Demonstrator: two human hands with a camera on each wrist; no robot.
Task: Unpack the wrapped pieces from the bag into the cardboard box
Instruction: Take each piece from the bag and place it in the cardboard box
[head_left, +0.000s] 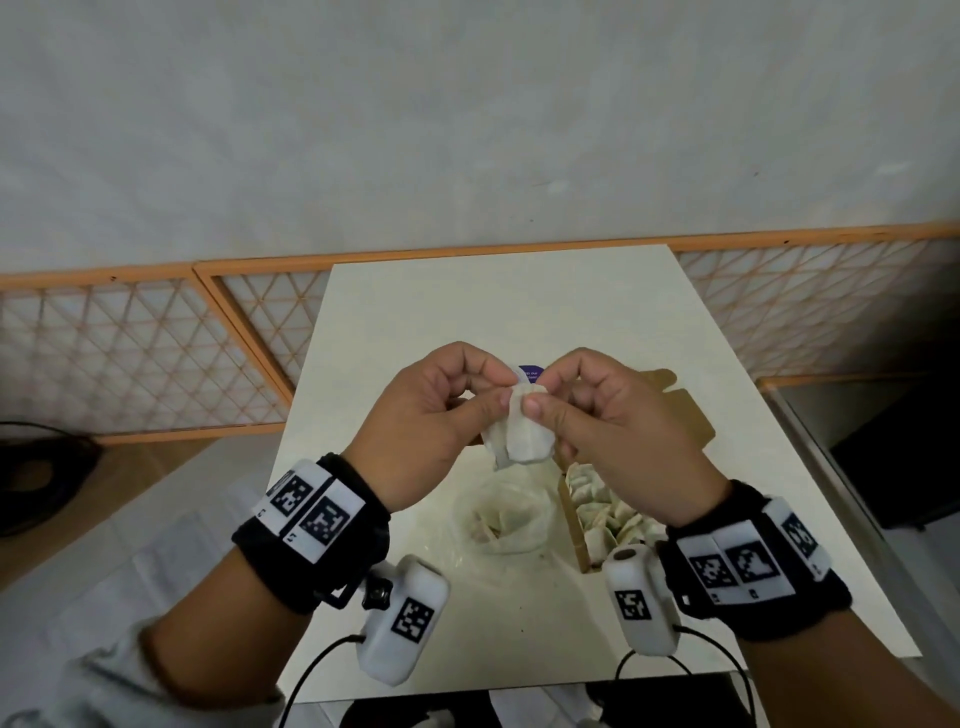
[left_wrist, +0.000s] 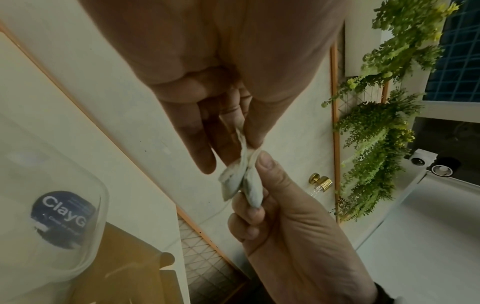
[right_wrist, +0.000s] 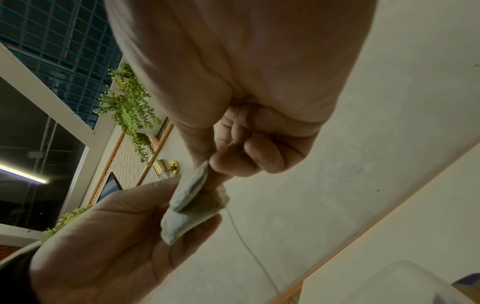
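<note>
Both hands are raised above the table, pinching white wrapped pieces (head_left: 522, 431) between them. My left hand (head_left: 441, 410) pinches one piece (left_wrist: 233, 181) between thumb and fingers; my right hand (head_left: 592, 410) pinches another (right_wrist: 192, 191) right beside it. The two pieces touch and overlap. A thin thread (right_wrist: 249, 246) hangs from them. Below the hands a clear plastic bag (head_left: 501, 519) lies open on the table with more pieces inside. To its right stands the cardboard box (head_left: 574, 519), holding several wrapped pieces (head_left: 613, 514).
The small white table (head_left: 519, 312) has bare surface behind the hands. A clear lidded container with a dark round label (left_wrist: 62, 218) stands behind the box. An orange lattice fence (head_left: 145, 353) runs along the wall at the table's far end.
</note>
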